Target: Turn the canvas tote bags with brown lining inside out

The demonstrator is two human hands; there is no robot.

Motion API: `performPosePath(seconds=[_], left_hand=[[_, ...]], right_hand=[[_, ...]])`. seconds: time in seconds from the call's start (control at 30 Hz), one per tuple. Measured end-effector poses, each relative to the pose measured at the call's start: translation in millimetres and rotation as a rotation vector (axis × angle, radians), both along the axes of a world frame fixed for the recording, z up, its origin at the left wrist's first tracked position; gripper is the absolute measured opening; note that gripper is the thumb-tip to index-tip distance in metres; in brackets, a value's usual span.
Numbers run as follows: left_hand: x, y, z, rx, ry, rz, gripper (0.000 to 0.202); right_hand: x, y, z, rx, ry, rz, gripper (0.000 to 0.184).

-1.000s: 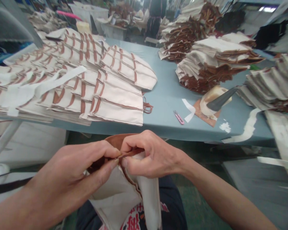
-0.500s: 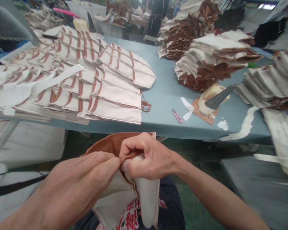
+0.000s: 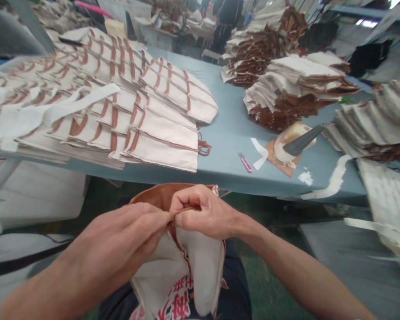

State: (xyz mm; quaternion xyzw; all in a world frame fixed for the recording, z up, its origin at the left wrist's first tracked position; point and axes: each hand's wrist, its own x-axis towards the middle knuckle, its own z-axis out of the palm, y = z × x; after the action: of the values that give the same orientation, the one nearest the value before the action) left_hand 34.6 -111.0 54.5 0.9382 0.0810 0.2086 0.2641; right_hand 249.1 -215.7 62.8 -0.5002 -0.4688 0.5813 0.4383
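Over my lap I hold a cream fabric bag (image 3: 173,271) with brown trim and a brown lining showing at its top. My left hand (image 3: 120,244) is closed, its fingers pinching the brown edge from the left. My right hand (image 3: 203,213) is closed too, thumb and fingers pinching the same brown edge right beside the left fingertips. The two hands touch at the seam. The bag hangs down between my arms, red print showing near its bottom.
A blue-grey table (image 3: 230,133) stands just ahead. Overlapping rows of finished cream bags (image 3: 120,106) cover its left. Stacks of folded bags (image 3: 293,89) fill the back right. Small pink snips (image 3: 246,162), a white strip and a brown scrap with a dark cone lie near the front edge.
More of the brown lining has come up above my hands. My left fingers have closed in against the right hand at the seam.
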Motion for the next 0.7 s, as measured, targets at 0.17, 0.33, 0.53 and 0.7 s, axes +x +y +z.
performPosePath(seconds=[0.17, 0.33, 0.53, 0.7], left_hand=[[-1.2, -4.2, 12.2, -0.078, -0.082, 0.067, 0.012], [1.5, 9.2, 11.1, -0.027, 0.016, -0.081, 0.028], [16.2, 14.7, -13.3, 0.146, -0.155, -0.065, 0.027], [18.3, 15.9, -9.0, -0.099, -0.048, -0.131, 0.024]], right_hand=[[-3.2, -7.7, 6.5, 0.107, -0.086, -0.027, 0.002], [-6.6, -12.4, 9.0, 0.252, -0.200, -0.069, 0.006], [-8.3, -7.6, -7.7, 0.209, -0.029, -0.121, 0.006], [-5.0, -5.6, -15.7, 0.263, -0.006, -0.132, 0.005]])
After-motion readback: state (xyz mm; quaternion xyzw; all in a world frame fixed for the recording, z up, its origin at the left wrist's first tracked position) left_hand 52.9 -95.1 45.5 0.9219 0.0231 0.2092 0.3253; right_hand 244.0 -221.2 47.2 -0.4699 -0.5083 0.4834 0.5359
